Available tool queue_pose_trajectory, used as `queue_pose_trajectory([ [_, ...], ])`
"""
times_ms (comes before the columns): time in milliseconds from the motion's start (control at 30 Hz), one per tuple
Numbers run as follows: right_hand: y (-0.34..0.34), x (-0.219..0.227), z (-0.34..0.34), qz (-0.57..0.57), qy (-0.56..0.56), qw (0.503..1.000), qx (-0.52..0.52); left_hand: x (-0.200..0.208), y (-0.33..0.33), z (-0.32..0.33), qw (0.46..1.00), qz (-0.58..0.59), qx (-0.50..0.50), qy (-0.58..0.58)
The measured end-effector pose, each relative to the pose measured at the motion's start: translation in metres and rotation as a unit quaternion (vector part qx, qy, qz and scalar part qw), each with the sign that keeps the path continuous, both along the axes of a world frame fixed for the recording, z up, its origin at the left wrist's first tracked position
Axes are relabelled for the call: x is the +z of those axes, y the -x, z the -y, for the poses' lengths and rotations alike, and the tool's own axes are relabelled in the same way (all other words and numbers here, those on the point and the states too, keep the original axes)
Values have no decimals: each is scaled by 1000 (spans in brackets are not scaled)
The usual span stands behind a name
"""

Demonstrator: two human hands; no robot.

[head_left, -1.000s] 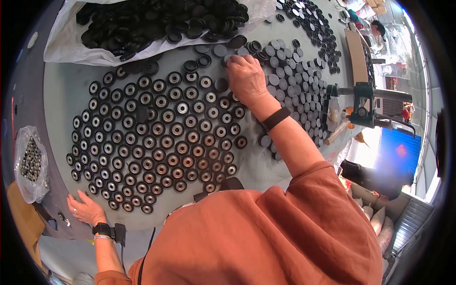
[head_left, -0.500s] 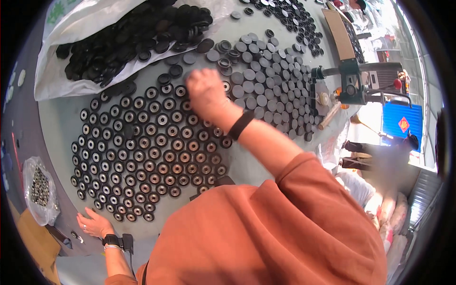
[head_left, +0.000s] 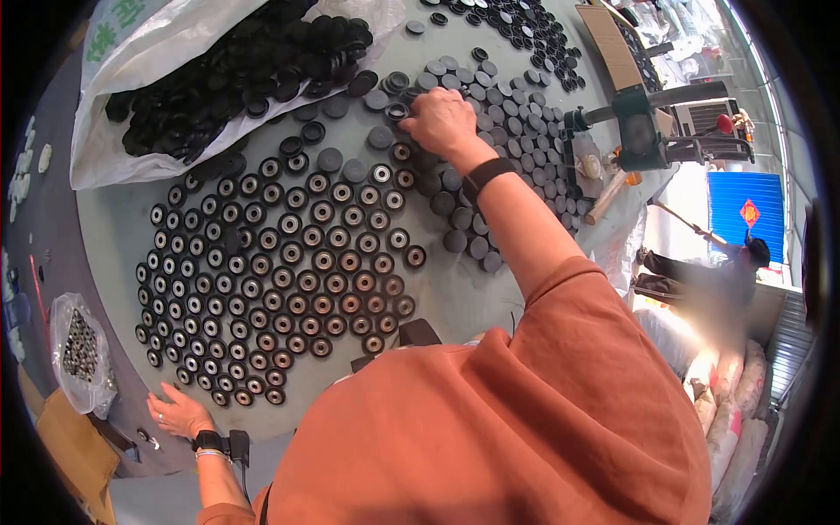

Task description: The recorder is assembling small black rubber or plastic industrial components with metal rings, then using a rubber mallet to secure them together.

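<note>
Grey discs [head_left: 500, 135] spread flat, likely for easy reach; your right hand [head_left: 444, 121] curls above, grasp unclear; left hand [head_left: 181, 413] splayed, empty.

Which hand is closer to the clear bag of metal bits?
Left. The left hand is right of the bag, slightly lower; the right hand is far away, among grey discs.
</note>
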State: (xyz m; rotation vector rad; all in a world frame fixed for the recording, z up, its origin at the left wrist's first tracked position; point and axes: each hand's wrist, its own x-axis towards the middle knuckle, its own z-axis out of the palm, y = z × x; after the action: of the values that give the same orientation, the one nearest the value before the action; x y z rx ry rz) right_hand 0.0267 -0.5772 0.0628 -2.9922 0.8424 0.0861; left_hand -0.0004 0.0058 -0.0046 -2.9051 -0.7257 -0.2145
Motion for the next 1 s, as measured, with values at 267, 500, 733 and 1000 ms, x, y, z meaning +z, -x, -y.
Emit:
queue_pose_trajectory([
  [267, -3, -2, -5, 151, -229, 961, 38, -1, -1, 0, 1000, 2, -4, 0],
  [500, 21, 8, -13, 89, -136, 980, 112, 0, 1, 0, 1000, 5, -1, -15],
  [733, 12, 2, -44, 60, -44, 965, 251, -1, 0, -1, 1000, 10, -5, -7],
  [1000, 23, 5, 6, 101, -75, 991, 48, 0, 1, 0, 1000, 12, -3, 0],
])
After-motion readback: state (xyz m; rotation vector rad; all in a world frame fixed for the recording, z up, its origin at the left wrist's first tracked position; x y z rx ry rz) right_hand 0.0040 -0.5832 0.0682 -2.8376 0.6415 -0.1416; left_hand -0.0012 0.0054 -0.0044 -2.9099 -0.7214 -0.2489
